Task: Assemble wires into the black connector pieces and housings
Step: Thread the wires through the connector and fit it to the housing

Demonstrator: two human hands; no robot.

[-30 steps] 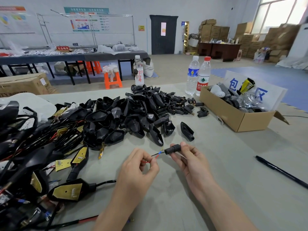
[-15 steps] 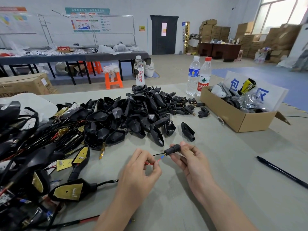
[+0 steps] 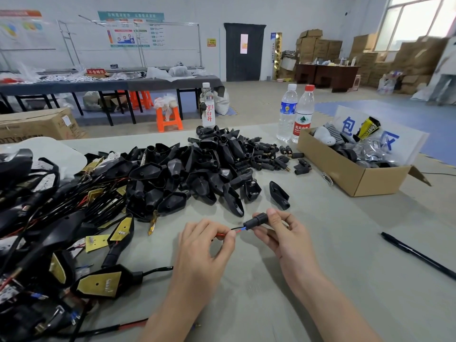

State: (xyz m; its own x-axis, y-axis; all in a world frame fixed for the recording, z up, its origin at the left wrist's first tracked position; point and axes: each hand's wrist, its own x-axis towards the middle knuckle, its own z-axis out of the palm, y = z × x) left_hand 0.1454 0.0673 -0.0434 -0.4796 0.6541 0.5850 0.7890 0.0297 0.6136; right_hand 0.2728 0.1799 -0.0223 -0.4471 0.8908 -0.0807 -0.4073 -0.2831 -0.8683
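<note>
A grey-green table (image 3: 350,262) is filling the foreground of a workshop hall. A dark door (image 3: 244,53) and stacked cartons (image 3: 318,45) are standing far behind the pile (image 3: 197,169) of black housings at mid-table. Left of the pile, wired parts (image 3: 49,218) with brass-coloured boards are lying tangled. Right of the pile a box (image 3: 345,174) is sitting, and a pen (image 3: 417,255) is lying nearer, further right.

Just behind the pile a bottle (image 3: 207,104) is showing red handwriting, 京白开. Right of the pile a red-label bottle (image 3: 303,114) is reading 农夫山泉, and a white card (image 3: 410,141) in the box is showing a blue 包.

In front of the pile, the left hand (image 3: 199,250) is pinching thin red and black wires (image 3: 237,229) between thumb and forefinger, its other fingers curling loosely. The right hand (image 3: 283,238) is gripping the black connector (image 3: 255,221) between thumb and fingertips, just above the table, and the wires are meeting the connector's left end at a blue tip.
</note>
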